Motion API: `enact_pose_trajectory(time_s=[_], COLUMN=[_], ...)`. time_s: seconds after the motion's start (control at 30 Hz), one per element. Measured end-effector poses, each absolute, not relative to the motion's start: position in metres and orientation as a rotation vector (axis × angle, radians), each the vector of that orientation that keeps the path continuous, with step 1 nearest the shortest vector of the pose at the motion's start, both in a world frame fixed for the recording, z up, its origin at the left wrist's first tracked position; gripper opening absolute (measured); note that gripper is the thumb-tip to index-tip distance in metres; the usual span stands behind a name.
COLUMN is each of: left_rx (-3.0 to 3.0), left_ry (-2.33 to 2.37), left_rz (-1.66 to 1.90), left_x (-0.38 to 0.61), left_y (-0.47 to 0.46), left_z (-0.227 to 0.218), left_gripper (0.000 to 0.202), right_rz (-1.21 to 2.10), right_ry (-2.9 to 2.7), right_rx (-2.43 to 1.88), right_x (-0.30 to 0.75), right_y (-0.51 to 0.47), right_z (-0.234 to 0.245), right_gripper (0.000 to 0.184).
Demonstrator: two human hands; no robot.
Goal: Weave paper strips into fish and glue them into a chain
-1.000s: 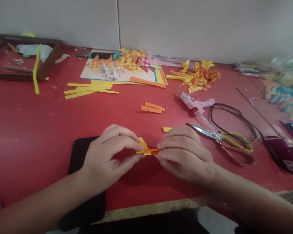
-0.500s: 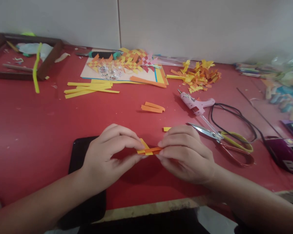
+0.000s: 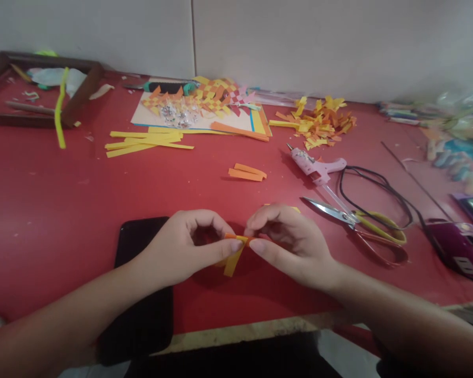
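My left hand (image 3: 185,247) and my right hand (image 3: 289,241) meet over the red table (image 3: 63,199), just above its near edge. Both pinch a small piece of crossed orange and yellow paper strips (image 3: 236,247) between thumb and fingertips. A yellow strip end hangs down and to the left from the pinch. My left forearm lies over a black phone (image 3: 142,294). A short yellow scrap sits just behind my right hand.
Scissors (image 3: 358,226) and a pink glue gun (image 3: 317,168) with black cord lie right of my right hand. Loose orange strips (image 3: 246,173), long yellow strips (image 3: 145,142), a woven paper sheet (image 3: 205,102) and a scrap pile (image 3: 319,123) lie farther back. A wooden frame (image 3: 35,92) stands far left.
Both hands have turned the strip piece: the yellow end that pointed up and back now hangs down toward me. My right fingers have lifted and spread a little.
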State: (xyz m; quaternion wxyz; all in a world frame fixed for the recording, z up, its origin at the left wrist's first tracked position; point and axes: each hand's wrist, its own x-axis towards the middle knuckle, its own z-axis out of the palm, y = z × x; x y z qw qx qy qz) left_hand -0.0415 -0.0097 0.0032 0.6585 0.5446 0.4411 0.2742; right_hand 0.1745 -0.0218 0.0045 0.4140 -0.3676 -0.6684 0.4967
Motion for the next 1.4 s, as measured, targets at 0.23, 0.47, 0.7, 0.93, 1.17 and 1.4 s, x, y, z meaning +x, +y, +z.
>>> enact_pose_trajectory(time_s=[0.23, 0.47, 0.7, 0.93, 1.17, 1.4], left_rx=[1.231, 1.325, 1.380, 1.362, 1.363, 1.395], left_ry=[0.969, 1.037, 1.067, 1.082, 1.063, 1.022], left_rz=[0.598, 0.599, 0.535, 0.499, 0.510, 0.500], left_x=[-0.0381, -0.0371, -0.0378, -0.0377, -0.0381, -0.0376], left_y=[-0.0065, -0.0076, -0.0100, -0.0096, -0.0093, -0.0099], left_z=[0.0040, 0.0059, 0.0059, 0.0053, 0.0036, 0.0054], left_gripper=[0.015, 0.020, 0.023, 0.024, 0.023, 0.022], right_rz=[1.329, 1.434, 1.471, 1.446, 1.443, 1.361], right_ry=[-1.665, -1.604, -1.606, -1.600, -1.592, -1.640], right_rx=[-1.135, -1.151, -1.176, -1.206, -1.221, -1.211], right_x=[0.1725, 0.1713, 0.1704, 0.1698, 0.1695, 0.1697], right_y=[-0.0145, -0.0128, -0.0127, -0.0142, -0.0148, -0.0148], right_z=[0.0053, 0.0038, 0.0039, 0.0017, 0.0005, 0.0027], right_gripper=[0.017, 0.025, 0.023, 0.017, 0.016, 0.017])
